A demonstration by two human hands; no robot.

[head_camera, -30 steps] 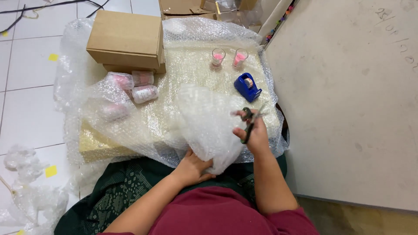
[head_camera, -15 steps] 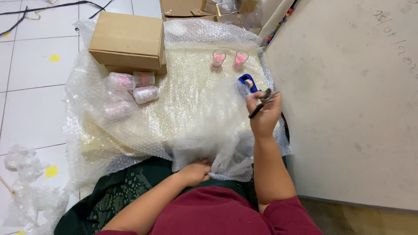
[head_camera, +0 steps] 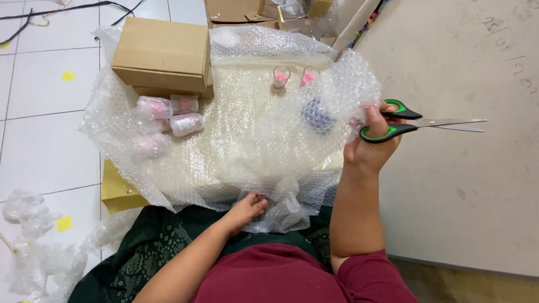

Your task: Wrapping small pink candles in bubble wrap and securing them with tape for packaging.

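A loose piece of bubble wrap (head_camera: 314, 129) is stretched between the two hands, rising from the lap up to the raised right hand; it hangs slack and crumpled at its lower end, so the step in hand looks like spreading or sizing the sheet, and it would go best with the sheet pulled taut before anything else is done. The right hand (head_camera: 370, 146) is closed round the upper edge of the wrap and also grips the scissors (head_camera: 415, 122) by their green-and-black handles, blades shut and pointing away to the right; keeping the blades clear of the film would avoid a stray nick. The left hand (head_camera: 247, 207) pinches the lower bunched edge, fingers curled on it. Behind the sheet, just left of the right hand, a blue object (head_camera: 316, 114) shows dimly, possibly a tape dispenser; two small glasses with pink contents (head_camera: 295, 76) stand beyond it. Further left of both hands lie wrapped small jars (head_camera: 174, 112) beside a cardboard box (head_camera: 163, 53), all on a larger layer of bubble wrap.
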